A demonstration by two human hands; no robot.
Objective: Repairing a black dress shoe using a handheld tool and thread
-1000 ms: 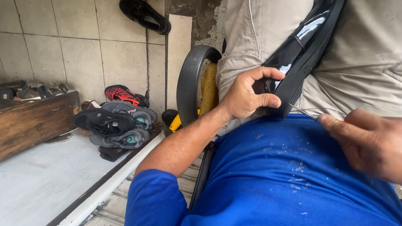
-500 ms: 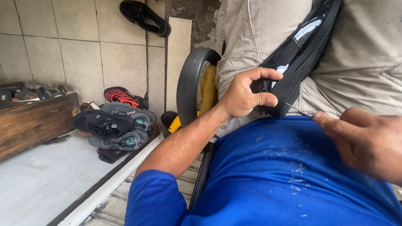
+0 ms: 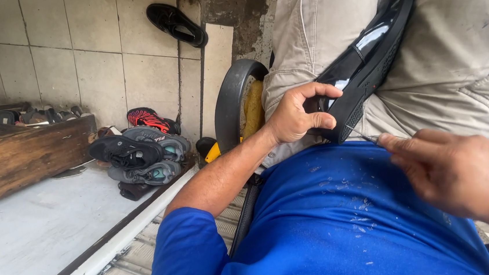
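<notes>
Item: one glossy black shoe (image 3: 366, 58), which we hold sole-outward against our lap on the beige trousers (image 3: 455, 80); its long axis runs on a diagonal from the lower left, at our grip, up to the upper right. Holding: our left hand (image 3: 295, 116) is clenched about the lower end of the shoe, thumb on the upper, fingers curled over the sole edge. Tool: a thin needle-like point (image 3: 366, 136), too fine to name with certainty, pinched between the fingertips of our right hand (image 3: 456, 173); its tip lies at the sole edge just below and right of the left hand's grip. Relation: the shoe lies up and to the left of the right hand, so the left hand is the nearer, in full contact, while the right meets the shoe only through the tool. Beneath: our blue shirt (image 3: 333, 223), speckled with pale flecks. Further out, to the left: a black wheel with a yellow hub (image 3: 236, 103), a heap of worn sports shoes (image 3: 141, 154) against the tiled wall (image 3: 75, 52), one black shoe hung high on that wall (image 3: 177, 23), a wooden crate (image 3: 19, 155), and a white ledge (image 3: 31, 230).
</notes>
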